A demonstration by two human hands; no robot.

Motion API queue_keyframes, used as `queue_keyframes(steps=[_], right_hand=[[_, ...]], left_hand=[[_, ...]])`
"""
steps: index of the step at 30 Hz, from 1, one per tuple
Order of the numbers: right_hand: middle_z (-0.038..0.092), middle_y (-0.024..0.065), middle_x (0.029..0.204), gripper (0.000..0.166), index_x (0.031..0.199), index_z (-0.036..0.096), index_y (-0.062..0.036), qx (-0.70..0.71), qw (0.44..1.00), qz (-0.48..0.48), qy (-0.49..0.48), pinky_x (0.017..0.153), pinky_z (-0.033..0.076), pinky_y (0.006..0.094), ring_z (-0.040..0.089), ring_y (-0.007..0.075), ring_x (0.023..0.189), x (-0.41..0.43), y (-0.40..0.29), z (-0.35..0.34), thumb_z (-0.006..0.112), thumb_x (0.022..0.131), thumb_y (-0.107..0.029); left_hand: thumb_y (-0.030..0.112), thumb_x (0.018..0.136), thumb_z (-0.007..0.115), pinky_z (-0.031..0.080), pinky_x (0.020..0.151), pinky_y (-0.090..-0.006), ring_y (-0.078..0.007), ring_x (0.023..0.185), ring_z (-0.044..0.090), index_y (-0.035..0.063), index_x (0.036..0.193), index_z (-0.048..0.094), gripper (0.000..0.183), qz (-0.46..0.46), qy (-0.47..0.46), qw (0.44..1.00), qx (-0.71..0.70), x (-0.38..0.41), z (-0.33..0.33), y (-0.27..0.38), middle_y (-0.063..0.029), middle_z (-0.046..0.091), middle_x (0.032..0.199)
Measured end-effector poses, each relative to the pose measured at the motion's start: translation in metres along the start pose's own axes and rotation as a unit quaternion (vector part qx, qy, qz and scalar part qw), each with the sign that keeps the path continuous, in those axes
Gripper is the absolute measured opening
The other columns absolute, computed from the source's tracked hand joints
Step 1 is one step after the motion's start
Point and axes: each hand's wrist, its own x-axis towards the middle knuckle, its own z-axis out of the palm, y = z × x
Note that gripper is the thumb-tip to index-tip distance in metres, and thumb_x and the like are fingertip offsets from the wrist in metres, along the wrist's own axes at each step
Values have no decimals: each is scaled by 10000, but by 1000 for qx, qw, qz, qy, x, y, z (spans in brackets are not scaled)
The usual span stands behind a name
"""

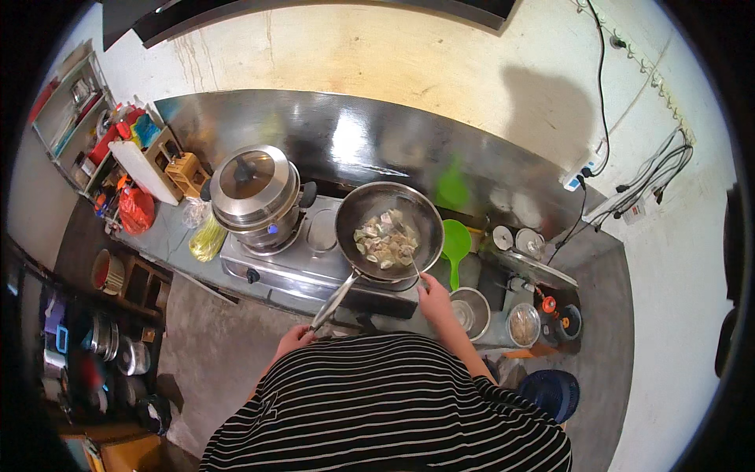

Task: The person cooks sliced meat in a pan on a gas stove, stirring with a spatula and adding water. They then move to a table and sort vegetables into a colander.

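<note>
A dark wok [389,194] sits on the right burner of a steel two-burner gas stove [318,286]. Pale sliced food pieces [386,239] lie in its middle, with a faint haze over them. My left hand [296,339] grips the end of the wok's long metal handle [335,301]. At the wok's near right rim, my right hand [435,298] is closed around a thin utensil [417,269] that reaches into the food. The utensil's tip is too small to make out. A lidded steel pot [259,221] stands on the left burner.
Right of the wok are a green plastic ladle [456,241], a metal bowl [486,312], a clear tub of food [524,325] and a leaning glass lid [534,268]. Bagged green vegetables [207,239], a wooden knife block [187,172] and a red plastic bag [135,209] occupy the left.
</note>
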Motion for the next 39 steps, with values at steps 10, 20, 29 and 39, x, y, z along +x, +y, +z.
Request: queue_keyframes(steps=[10, 20, 29, 39], right_hand=[[601, 116, 725, 430, 1316, 516, -110, 47, 998, -29, 42, 636, 471, 338, 581, 198, 649, -25, 18, 8, 584, 892, -130], [619, 151, 776, 466, 1368, 452, -143, 42, 999, 9, -28, 682, 478, 380, 611, 269, 707, -35, 19, 10, 550, 912, -150], [639, 195, 862, 461, 1365, 455, -157, 35, 999, -3, -25, 724, 485, 439, 628, 369, 786, -35, 24, 15, 543, 913, -184], [645, 211, 889, 511, 1406, 421, -179, 70, 997, -14, -15, 763, 489, 421, 635, 374, 818, -41, 23, 17, 549, 912, -184]], left_hand=[[213, 979, 547, 506, 793, -282, -145, 903, 622, -27, 1250, 515, 363, 2, 27, 995, -96, -17, 3, -22, -107, 661, 998], [179, 958, 574, 510, 786, -291, -150, 880, 612, 18, 1319, 477, 407, 53, 29, 991, -117, -25, 11, 2, -98, 654, 993], [205, 928, 601, 513, 794, -352, -232, 918, 634, 70, 1390, 421, 514, 131, 60, 976, 163, -18, 15, 31, -138, 620, 1133], [160, 964, 497, 515, 755, -327, -184, 826, 651, 127, 1436, 367, 491, 111, 12, 986, 123, -1, 11, 12, -104, 674, 980]])
